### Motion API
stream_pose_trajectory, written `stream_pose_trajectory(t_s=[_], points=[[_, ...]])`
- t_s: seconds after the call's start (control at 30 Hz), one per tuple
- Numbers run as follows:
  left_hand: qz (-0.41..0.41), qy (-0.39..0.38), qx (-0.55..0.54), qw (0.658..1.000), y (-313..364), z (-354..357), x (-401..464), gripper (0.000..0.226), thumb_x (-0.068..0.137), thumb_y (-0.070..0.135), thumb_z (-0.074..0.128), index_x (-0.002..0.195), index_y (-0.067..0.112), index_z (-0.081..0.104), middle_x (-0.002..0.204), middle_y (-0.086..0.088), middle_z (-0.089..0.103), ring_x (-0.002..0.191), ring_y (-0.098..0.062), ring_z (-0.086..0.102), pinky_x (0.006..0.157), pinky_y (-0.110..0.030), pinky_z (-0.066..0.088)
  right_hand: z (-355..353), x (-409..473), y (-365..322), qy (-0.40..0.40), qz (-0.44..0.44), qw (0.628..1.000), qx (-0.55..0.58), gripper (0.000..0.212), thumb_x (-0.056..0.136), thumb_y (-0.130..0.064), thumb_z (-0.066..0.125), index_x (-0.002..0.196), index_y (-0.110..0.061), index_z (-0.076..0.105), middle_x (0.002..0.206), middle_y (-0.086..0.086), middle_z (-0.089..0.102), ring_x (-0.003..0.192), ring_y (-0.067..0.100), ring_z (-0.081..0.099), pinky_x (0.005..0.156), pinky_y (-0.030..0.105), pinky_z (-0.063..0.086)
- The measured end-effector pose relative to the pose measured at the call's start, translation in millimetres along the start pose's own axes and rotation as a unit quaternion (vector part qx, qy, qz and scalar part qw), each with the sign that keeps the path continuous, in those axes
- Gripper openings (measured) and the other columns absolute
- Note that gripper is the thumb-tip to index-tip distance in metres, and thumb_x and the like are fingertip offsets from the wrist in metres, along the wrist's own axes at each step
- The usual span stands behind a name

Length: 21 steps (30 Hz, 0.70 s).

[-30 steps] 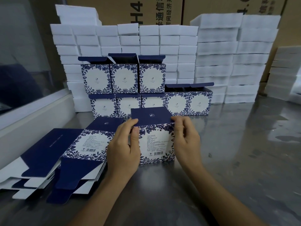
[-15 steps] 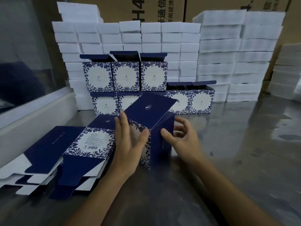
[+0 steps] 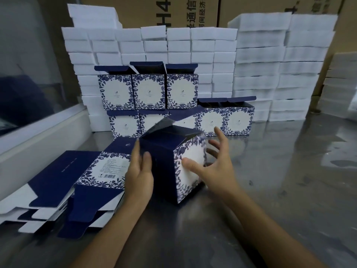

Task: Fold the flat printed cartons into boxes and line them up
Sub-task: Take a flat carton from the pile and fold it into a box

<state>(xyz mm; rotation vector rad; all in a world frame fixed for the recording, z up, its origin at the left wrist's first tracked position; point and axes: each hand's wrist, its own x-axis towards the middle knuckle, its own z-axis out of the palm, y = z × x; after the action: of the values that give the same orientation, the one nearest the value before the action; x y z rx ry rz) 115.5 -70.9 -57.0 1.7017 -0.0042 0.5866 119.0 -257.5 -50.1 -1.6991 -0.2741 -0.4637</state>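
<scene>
A folded blue-and-white floral box (image 3: 173, 163) stands on the steel table with one corner towards me and its lid flap up and blurred. My left hand (image 3: 140, 171) lies flat against its dark blue left side, fingers straight. My right hand (image 3: 211, 165) has its thumb on the white printed face and its fingers spread beside the box's right edge. A pile of flat printed cartons (image 3: 77, 182) lies at the left. Finished boxes (image 3: 181, 105) stand in two stacked rows behind, lids open.
White foam blocks (image 3: 260, 64) are stacked in tall walls at the back, with brown shipping cartons (image 3: 193, 12) behind them. A white ledge and glass pane (image 3: 38, 122) run along the left. The steel table (image 3: 289, 180) stretches to the right.
The box has been turned from facing me squarely to corner-on, and its lid flap has swung up. Both hands have shifted from the top edge to the box's sides.
</scene>
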Motion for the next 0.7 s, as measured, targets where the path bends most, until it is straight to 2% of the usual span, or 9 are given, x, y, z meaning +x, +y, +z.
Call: stream_pose_trajectory(t_s=[0.07,0.13,0.23,0.3,0.4,0.5,0.57,0.63,0.7], points=[[0.006,-0.053,0.004,0.999,0.3,2.7,-3.5,0.051,0.095,0.064,0.036,0.144,0.057,0.026,0.148,0.017,0.042,0.136,-0.011,0.041,0.108,-0.033,0.035,3.9,-2.6,-1.9,-0.016,-0.022,1.000,-0.008,0.130,0.045,-0.071,0.088,0.148,-0.055,0.010,0.150,-0.023,0.029,0.135,-0.014,0.034,0.103,0.006,0.033],[0.032,-0.089,-0.010,0.995,1.5,8.4,-9.4,0.070,0.081,0.079,0.030,0.147,0.056,0.023,0.150,0.028,0.034,0.138,0.004,0.032,0.118,-0.035,0.026,10.0,-5.3,-1.3,-0.019,-0.065,0.997,-0.038,0.134,0.048,-0.069,0.089,0.152,-0.047,0.008,0.154,-0.022,0.027,0.142,-0.011,0.026,0.108,0.008,0.027],[0.065,-0.084,-0.045,0.993,8.2,11.6,-12.8,0.075,0.080,0.078,0.029,0.148,0.049,0.021,0.143,0.046,0.024,0.135,0.020,0.021,0.120,-0.028,0.018,12.1,-8.7,-11.4,0.011,-0.069,0.997,-0.037,0.137,0.047,-0.077,0.084,0.152,-0.052,-0.001,0.160,-0.020,0.018,0.145,-0.007,0.020,0.111,0.014,0.023],[0.099,-0.074,-0.063,0.990,12.3,8.3,-13.0,0.069,0.086,0.072,0.031,0.150,0.046,0.020,0.151,0.037,0.024,0.139,0.014,0.020,0.118,-0.026,0.019,7.5,-7.6,-19.4,0.037,-0.078,0.996,-0.026,0.131,0.050,-0.081,0.080,0.149,-0.061,-0.004,0.162,-0.023,0.013,0.146,-0.003,0.022,0.115,0.024,0.027],[0.165,-0.074,-0.041,0.983,20.4,3.8,-14.3,0.060,0.093,0.063,0.031,0.149,0.046,0.020,0.157,0.028,0.021,0.143,0.008,0.017,0.115,-0.014,0.020,2.3,-7.4,-28.5,0.046,-0.122,0.991,-0.016,0.108,0.064,-0.081,0.072,0.148,-0.063,0.007,0.160,-0.027,0.022,0.145,-0.004,0.027,0.117,0.035,0.033],[0.202,-0.075,-0.001,0.976,24.7,5.4,-16.2,0.050,0.095,0.059,0.032,0.143,0.052,0.022,0.157,0.019,0.027,0.144,0.003,0.022,0.116,-0.024,0.023,4.2,-9.2,-30.2,0.046,-0.148,0.987,-0.033,0.076,0.079,-0.071,0.063,0.146,-0.054,0.030,0.150,-0.025,0.037,0.137,0.000,0.042,0.111,0.034,0.042],[0.205,-0.067,0.007,0.976,24.6,6.1,-16.5,0.047,0.094,0.057,0.035,0.140,0.051,0.027,0.153,0.013,0.037,0.141,-0.001,0.031,0.113,-0.026,0.030,5.2,-9.4,-30.0,0.061,-0.154,0.985,-0.039,0.064,0.084,-0.062,0.061,0.142,-0.048,0.038,0.145,-0.021,0.040,0.129,0.001,0.048,0.102,0.025,0.047],[0.205,-0.058,0.001,0.977,24.3,5.8,-16.4,0.044,0.093,0.055,0.040,0.136,0.048,0.033,0.144,0.007,0.047,0.132,-0.002,0.044,0.101,-0.013,0.038,4.2,-7.5,-29.5,0.087,-0.152,0.984,-0.030,0.058,0.087,-0.055,0.062,0.140,-0.043,0.043,0.137,-0.020,0.044,0.122,0.001,0.051,0.093,0.018,0.047],[0.210,-0.053,-0.006,0.976,24.5,6.2,-16.5,0.037,0.094,0.051,0.044,0.130,0.045,0.039,0.134,0.004,0.054,0.120,0.000,0.053,0.088,-0.006,0.042,2.9,-4.8,-28.1,0.104,-0.152,0.982,-0.047,0.047,0.088,-0.046,0.064,0.132,-0.031,0.056,0.125,-0.012,0.046,0.117,0.002,0.052,0.095,0.029,0.051]])
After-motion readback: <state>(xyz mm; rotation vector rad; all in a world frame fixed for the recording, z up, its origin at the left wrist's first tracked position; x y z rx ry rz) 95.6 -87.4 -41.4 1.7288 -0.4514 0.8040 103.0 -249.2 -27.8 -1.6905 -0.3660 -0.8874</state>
